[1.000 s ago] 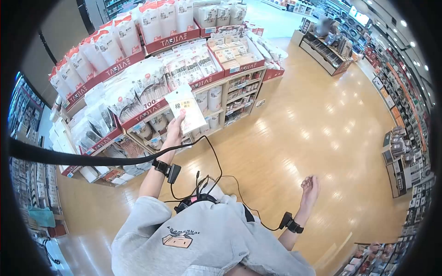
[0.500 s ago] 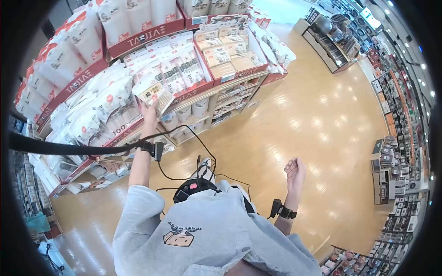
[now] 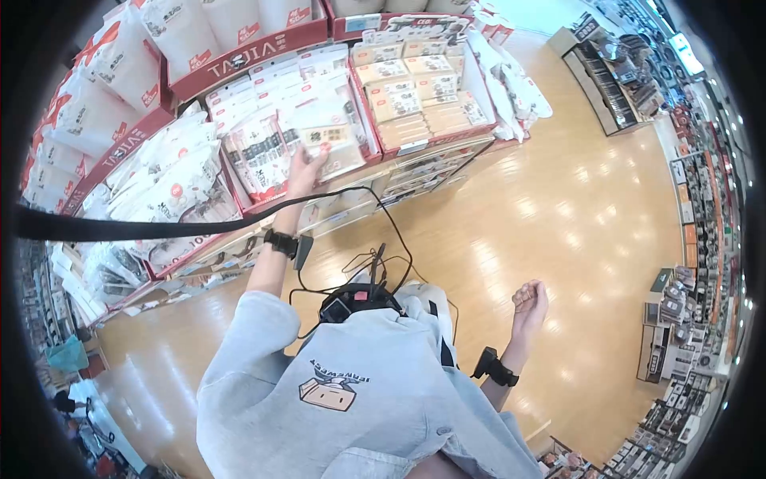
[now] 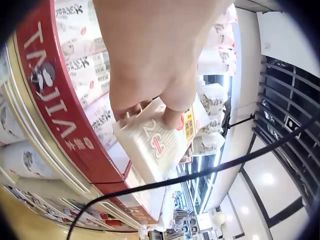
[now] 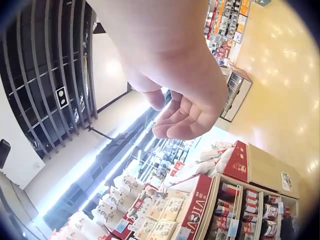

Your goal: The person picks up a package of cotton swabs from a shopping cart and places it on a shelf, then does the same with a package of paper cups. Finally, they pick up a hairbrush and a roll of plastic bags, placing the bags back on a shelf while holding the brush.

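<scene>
My left hand (image 3: 303,172) pinches a flat white packet (image 3: 341,158) printed with the character for cotton. Thumb on its face, the hand holds it over the compartment of white packets (image 3: 259,152), close to the red front edge. Seen from the left wrist, the packet (image 4: 152,145) is clear over pale ribbed contents, and some fingers are hidden behind it. Just right of it is a compartment of beige packs (image 3: 399,100). My right hand (image 3: 531,303) hangs over the floor, fingers loosely curled and holding nothing; the right wrist view shows the same hand (image 5: 185,100).
A red shelf edge (image 3: 247,60) runs behind the compartments, with tall white bags (image 3: 179,36) above. Goods fill lower shelves (image 5: 240,210). A black cable (image 3: 159,229) crosses in front of the left forearm. Wooden floor (image 3: 550,215) lies to the right; a display stand (image 3: 598,84) is farther back.
My left hand has carried the packet from in front of the display to over its compartments, then rightward toward the beige packs. The head view has come nearer the display. My right hand still hangs free.
</scene>
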A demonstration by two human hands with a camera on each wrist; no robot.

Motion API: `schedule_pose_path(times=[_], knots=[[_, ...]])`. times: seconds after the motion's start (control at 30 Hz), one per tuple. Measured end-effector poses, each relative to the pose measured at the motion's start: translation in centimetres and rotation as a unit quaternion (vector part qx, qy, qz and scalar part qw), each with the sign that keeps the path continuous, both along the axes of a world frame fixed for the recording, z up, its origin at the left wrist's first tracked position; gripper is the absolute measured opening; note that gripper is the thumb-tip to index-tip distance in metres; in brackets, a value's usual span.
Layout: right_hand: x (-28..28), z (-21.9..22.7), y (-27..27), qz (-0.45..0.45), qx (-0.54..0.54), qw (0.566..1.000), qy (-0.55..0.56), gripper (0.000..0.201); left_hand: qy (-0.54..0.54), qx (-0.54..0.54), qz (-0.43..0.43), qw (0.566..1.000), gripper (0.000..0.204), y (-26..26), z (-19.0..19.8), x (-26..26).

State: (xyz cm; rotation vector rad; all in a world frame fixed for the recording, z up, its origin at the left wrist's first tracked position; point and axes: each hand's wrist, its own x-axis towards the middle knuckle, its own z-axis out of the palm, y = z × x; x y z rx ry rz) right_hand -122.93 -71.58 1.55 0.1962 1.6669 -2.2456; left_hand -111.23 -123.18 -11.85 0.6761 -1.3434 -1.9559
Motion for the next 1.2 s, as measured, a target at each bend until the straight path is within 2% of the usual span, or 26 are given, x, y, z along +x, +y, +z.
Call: schedule_pose_path(times=[0.07, 0.13, 0.23, 0.3, 0.4, 0.43, 0.53, 0.57, 0.67, 0.7, 0.73, 0.77, 0.8, 0.83, 0.87, 0.9, 0.93, 0.97, 1.0, 1.07, 1.1, 1.17, 1.2], knots=[[-0.9, -1.2, 0.8, 0.007, -0.02, 1.0, -0.009, 0.023, -0.199, -0.011, -0.099, 0.975, 0.042, 0.8, 2.1, -2.1], [-2.6, -2.6, 1.8, -0.01, -0.025, 0.998, -0.051, 0.022, -0.011, 0.058, -0.102, 0.993, 0.042, 3.0, 1.6, -5.7], [-6.0, -4.0, 3.2, 0.003, -0.02, 0.998, -0.064, 0.021, -0.011, 0.027, -0.115, 0.993, 0.044, 6.3, 0.5, -9.7], [-8.2, -4.3, 4.6, 0.006, -0.025, 0.998, -0.06, 0.016, -0.017, 0.068, -0.161, 0.984, 0.044, 9.2, 0.2, -11.8], [-12.5, -4.7, 8.2, 0.001, -0.027, 0.998, -0.064, 0.016, -0.026, 0.066, -0.181, 0.981, 0.045, 13.4, 1.3, -15.3], [-13.9, -5.0, 10.0, 0.002, -0.03, 0.997, -0.068, 0.016, -0.068, 0.035, -0.172, 0.982, 0.044, 14.5, 1.5, -16.8], [-18.2, -5.4, 15.9, -0.022, -0.026, 0.997, -0.074, 0.015, -0.07, 0.006, -0.143, 0.987, 0.045, 18.5, 2.6, -21.5], [-19.6, -5.2, 18.2, -0.031, -0.026, 0.997, -0.064, 0.015, -0.044, 0.052, -0.115, 0.991, 0.044, 20.3, 2.9, -24.0], [-24.1, -4.8, 26.2, -0.085, -0.034, 0.995, -0.031, 0.015, -0.108, -0.053, -0.083, 0.989, 0.042, 23.7, 4.1, -32.5], [-25.8, -5.0, 29.2, -0.117, -0.011, 0.992, -0.045, 0.014, -0.075, -0.041, -0.102, 0.991, 0.041, 25.1, 4.5, -35.4], [-27.2, -4.9, 32.1, -0.163, 0.01, 0.985, -0.059, 0.014, -0.044, -0.015, -0.088, 0.995, 0.04, 26.9, 4.6, -38.5], [-28.2, -4.3, 34.3, -0.173, 0.001, 0.985, -0.019, 0.014, -0.052, 0.027, -0.139, 0.989, 0.039, 29.0, 7.9, -40.6], [-28.5, -4.2, 35.9, -0.202, -0.007, 0.979, -0.011, 0.014, -0.036, -0.042, -0.158, 0.986, 0.038, 28.6, 7.6, -43.6], [-29.1, -4.2, 37.9, -0.216, -0.017, 0.976, -0.007, 0.014, -0.044, -0.034, -0.154, 0.987, 0.04, 32.5, 11.6, -44.9], [-29.4, -4.2, 39.6, -0.245, -0.02, 0.969, -0.001, 0.015, -0.088, -0.13, -0.201, 0.967, 0.043, 30.2, 8.8, -47.6], [-29.8, -4.3, 41.5, -0.262, -0.024, 0.965, 0.003, 0.017, -0.037, -0.097, -0.196, 0.975, 0.044, 32.2, 8.6, -50.8], [-30.2, -4.7, 44.1, -0.298, -0.027, 0.954, 0.02, 0.017, -0.043, -0.145, -0.246, 0.957, 0.043, 35.3, 10.2, -53.4], [-30.3, -5.6, 46.2, -0.305, -0.012, 0.952, 0.0, 0.018, -0.074, -0.172, -0.287, 0.939, 0.044, 37.1, 9.9, -56.3], [-33.0, -5.4, 50.6, -0.299, 0.014, 0.954, -0.017, 0.019, -0.053, -0.166, -0.301, 0.938, 0.044, 42.1, 9.3, -61.4], [-34.6, -6.7, 54.8, -0.314, 0.047, 0.946, -0.07, 0.02, -0.038, -0.155, -0.313, 0.936, 0.044, 46.8, 7.8, -68.7], [-35.3, -8.8, 55.6, -0.334, 0.041, 0.939, -0.067, 0.02, -0.026, -0.19, -0.311, 0.931, 0.047, 48.3, 5.9, -72.5], [-34.8, -11.3, 58.1, -0.31, 0.088, 0.934, -0.152, 0.021, -0.034, -0.198, -0.376, 0.904, 0.048, 53.4, 4.3, -80.1], [-34.4, -11.6, 59.4, -0.369, 0.074, 0.915, -0.148, 0.021, -0.035, -0.177, -0.396, 0.9, 0.048, 57.3, 4.0, -83.4]])
